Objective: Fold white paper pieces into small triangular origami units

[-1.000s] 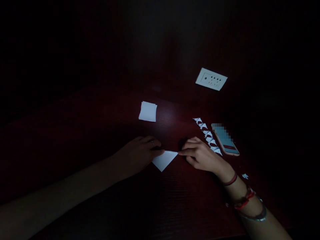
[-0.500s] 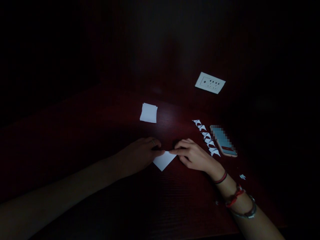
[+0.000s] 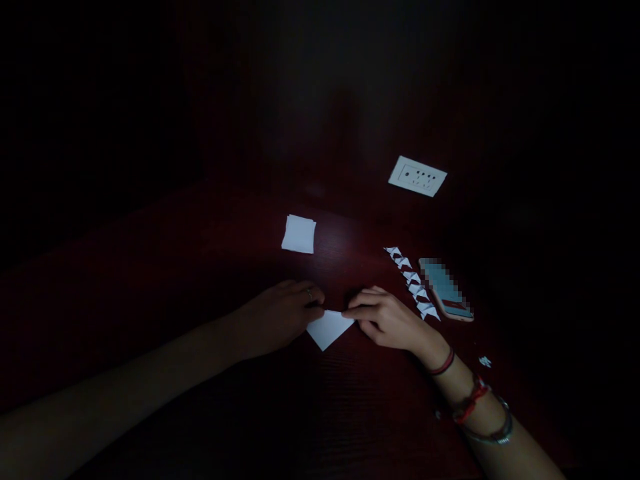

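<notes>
A white sheet of paper (image 3: 327, 329), folded into a triangle with its point toward me, lies on the dark red table (image 3: 350, 407). My left hand (image 3: 287, 315) has its fingers closed at the paper's left corner, with the thumb along the upper edge. At the right corner, my right hand (image 3: 383, 317) grips the paper with its index finger on the upper edge and the other fingers curled. The left fingertips are dim and partly hidden.
Beyond my hands lies a stack of square white paper (image 3: 299, 235). To the right, several small folded paper shapes (image 3: 413, 283) form a slanting row beside a phone (image 3: 447, 288). White scraps (image 3: 485, 361) lie nearer my right forearm. A socket plate (image 3: 417, 177) is on the wall.
The whole view has shifted slightly, so things appear a little lower. Both hands stay at the paper's corners; my left thumb has drawn back left, baring more of the upper edge.
</notes>
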Demonstrator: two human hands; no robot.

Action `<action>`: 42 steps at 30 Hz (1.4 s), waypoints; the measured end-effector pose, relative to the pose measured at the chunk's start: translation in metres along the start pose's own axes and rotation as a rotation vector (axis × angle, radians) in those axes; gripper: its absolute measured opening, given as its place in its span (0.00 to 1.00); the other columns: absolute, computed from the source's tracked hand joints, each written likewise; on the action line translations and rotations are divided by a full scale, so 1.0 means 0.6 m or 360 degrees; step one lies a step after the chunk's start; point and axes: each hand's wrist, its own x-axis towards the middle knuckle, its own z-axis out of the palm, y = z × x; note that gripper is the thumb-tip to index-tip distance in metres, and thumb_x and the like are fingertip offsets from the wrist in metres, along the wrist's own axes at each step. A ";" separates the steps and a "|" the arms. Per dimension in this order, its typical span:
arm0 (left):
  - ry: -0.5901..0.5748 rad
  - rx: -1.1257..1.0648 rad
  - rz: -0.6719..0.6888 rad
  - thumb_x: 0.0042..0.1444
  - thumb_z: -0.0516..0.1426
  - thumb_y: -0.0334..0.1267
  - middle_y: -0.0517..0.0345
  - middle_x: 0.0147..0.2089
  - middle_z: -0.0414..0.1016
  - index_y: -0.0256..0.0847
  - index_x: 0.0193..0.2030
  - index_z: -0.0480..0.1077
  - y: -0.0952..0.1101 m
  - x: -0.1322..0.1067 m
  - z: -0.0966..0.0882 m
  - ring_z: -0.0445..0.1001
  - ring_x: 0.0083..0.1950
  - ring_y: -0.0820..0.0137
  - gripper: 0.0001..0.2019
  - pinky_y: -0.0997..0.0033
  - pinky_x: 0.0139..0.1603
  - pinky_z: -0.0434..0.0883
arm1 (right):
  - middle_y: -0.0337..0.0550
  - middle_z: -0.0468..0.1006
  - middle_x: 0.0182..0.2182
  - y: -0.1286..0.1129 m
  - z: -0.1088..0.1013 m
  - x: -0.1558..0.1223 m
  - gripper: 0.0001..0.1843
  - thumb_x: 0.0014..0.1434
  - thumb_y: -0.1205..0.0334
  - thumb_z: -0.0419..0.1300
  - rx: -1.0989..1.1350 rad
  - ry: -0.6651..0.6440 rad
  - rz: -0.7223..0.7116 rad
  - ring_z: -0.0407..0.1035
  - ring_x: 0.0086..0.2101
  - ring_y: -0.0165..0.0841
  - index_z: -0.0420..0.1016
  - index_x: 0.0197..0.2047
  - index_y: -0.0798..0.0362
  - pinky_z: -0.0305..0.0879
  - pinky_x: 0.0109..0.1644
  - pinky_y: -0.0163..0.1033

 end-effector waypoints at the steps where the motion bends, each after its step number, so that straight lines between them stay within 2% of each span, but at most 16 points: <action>1: -0.0001 0.0002 0.0003 0.55 0.49 0.29 0.55 0.49 0.64 0.44 0.47 0.64 0.000 0.000 0.002 0.62 0.48 0.65 0.14 0.64 0.47 0.61 | 0.40 0.70 0.37 0.000 0.000 0.000 0.17 0.53 0.72 0.49 0.0021 0.0007 0.0008 0.62 0.38 0.31 0.70 0.43 0.51 0.54 0.45 0.40; 5: -0.0006 -0.0030 0.0031 0.53 0.51 0.28 0.55 0.54 0.59 0.47 0.55 0.56 -0.004 -0.002 0.013 0.59 0.52 0.65 0.22 0.65 0.49 0.60 | 0.40 0.70 0.38 0.000 0.001 -0.002 0.18 0.51 0.73 0.50 0.0054 0.0023 0.0024 0.62 0.39 0.32 0.70 0.43 0.50 0.55 0.45 0.41; 11: 0.0078 -0.0040 0.0061 0.53 0.51 0.30 0.61 0.54 0.61 0.51 0.51 0.61 -0.012 -0.004 0.017 0.56 0.56 0.64 0.18 0.63 0.51 0.56 | 0.40 0.70 0.37 0.002 0.001 -0.002 0.17 0.52 0.73 0.50 0.0056 0.0020 0.0010 0.62 0.38 0.31 0.71 0.42 0.50 0.55 0.45 0.41; 16: 0.0068 -0.0047 0.0044 0.52 0.52 0.29 0.61 0.53 0.63 0.50 0.48 0.64 -0.013 -0.002 0.010 0.56 0.55 0.64 0.17 0.62 0.50 0.58 | 0.40 0.71 0.35 0.009 -0.009 -0.012 0.16 0.52 0.72 0.50 0.0045 -0.0007 -0.0009 0.63 0.37 0.31 0.71 0.41 0.51 0.55 0.44 0.42; 19: 0.0079 -0.0095 0.0047 0.52 0.52 0.29 0.60 0.52 0.64 0.49 0.48 0.64 -0.014 -0.001 0.013 0.58 0.54 0.63 0.16 0.62 0.49 0.59 | 0.40 0.71 0.33 0.016 -0.009 -0.019 0.14 0.52 0.73 0.50 0.0067 0.0011 0.0014 0.63 0.36 0.31 0.73 0.37 0.52 0.55 0.44 0.42; 21: 0.0083 -0.0166 0.0019 0.52 0.51 0.28 0.60 0.50 0.65 0.47 0.47 0.65 -0.012 -0.001 0.017 0.60 0.53 0.65 0.16 0.63 0.49 0.60 | 0.40 0.71 0.32 0.018 -0.006 -0.019 0.12 0.52 0.72 0.50 0.0113 0.0080 0.0068 0.63 0.35 0.30 0.73 0.36 0.53 0.56 0.44 0.41; 25: 0.0085 -0.0296 -0.0045 0.54 0.49 0.28 0.56 0.47 0.64 0.42 0.44 0.65 -0.003 0.004 0.019 0.63 0.48 0.68 0.12 0.66 0.48 0.61 | 0.42 0.70 0.35 0.007 0.009 -0.005 0.12 0.55 0.66 0.51 0.0244 0.0256 0.0277 0.62 0.37 0.31 0.69 0.43 0.54 0.57 0.43 0.40; 27: 0.0103 -0.0321 -0.0066 0.55 0.49 0.29 0.56 0.46 0.65 0.41 0.42 0.66 0.002 0.008 0.018 0.63 0.48 0.68 0.10 0.65 0.48 0.61 | 0.42 0.69 0.35 -0.004 0.016 0.005 0.10 0.54 0.62 0.54 0.0280 0.0230 0.0373 0.62 0.38 0.32 0.69 0.41 0.53 0.57 0.42 0.40; 32: 0.0157 -0.0435 -0.0194 0.54 0.52 0.35 0.56 0.46 0.63 0.41 0.43 0.64 0.005 0.015 0.017 0.60 0.50 0.66 0.09 0.62 0.49 0.60 | 0.40 0.67 0.31 -0.029 0.025 0.017 0.03 0.54 0.65 0.55 0.0405 0.0204 0.0595 0.62 0.34 0.29 0.68 0.31 0.54 0.57 0.38 0.37; 37: 0.0174 -0.0655 -0.0328 0.51 0.53 0.32 0.55 0.48 0.61 0.39 0.32 0.66 0.012 0.013 0.019 0.57 0.53 0.66 0.02 0.62 0.50 0.60 | 0.39 0.67 0.30 -0.042 0.024 0.020 0.01 0.52 0.68 0.56 0.0461 0.0210 0.0632 0.62 0.33 0.29 0.67 0.29 0.54 0.56 0.36 0.36; 42: 0.0213 -0.0703 -0.0361 0.50 0.54 0.30 0.55 0.49 0.61 0.38 0.29 0.66 0.020 0.011 0.014 0.55 0.55 0.65 0.02 0.60 0.50 0.60 | 0.38 0.67 0.29 -0.045 0.025 0.019 0.03 0.51 0.68 0.57 0.0527 0.0231 0.0645 0.63 0.32 0.28 0.67 0.27 0.54 0.57 0.36 0.35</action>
